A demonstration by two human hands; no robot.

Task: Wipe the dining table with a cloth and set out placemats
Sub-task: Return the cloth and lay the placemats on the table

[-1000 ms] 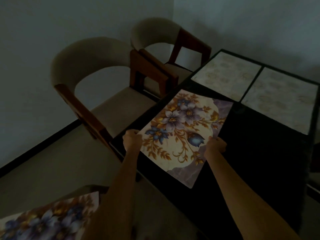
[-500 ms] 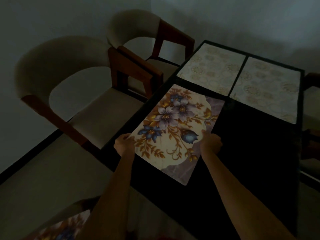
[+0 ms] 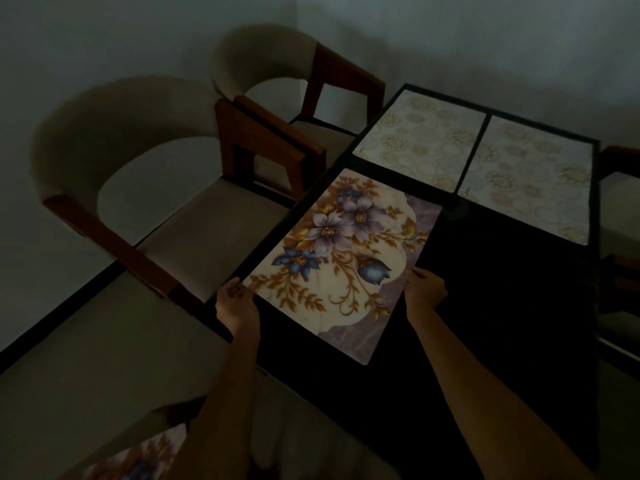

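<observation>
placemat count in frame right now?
4. Two pale gold-patterned placemats lie side by side at the black table's far end. A floral placemat lies nearer, held by both hands. Another floral one shows partly at bottom left.

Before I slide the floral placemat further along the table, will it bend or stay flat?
The floral placemat lies flat with straight edges, so it is probably thin and semi-stiff, though lifting one end may make it sag. On the smooth dark table it likely slides easily. Left hand and right hand hold its near sides.
</observation>
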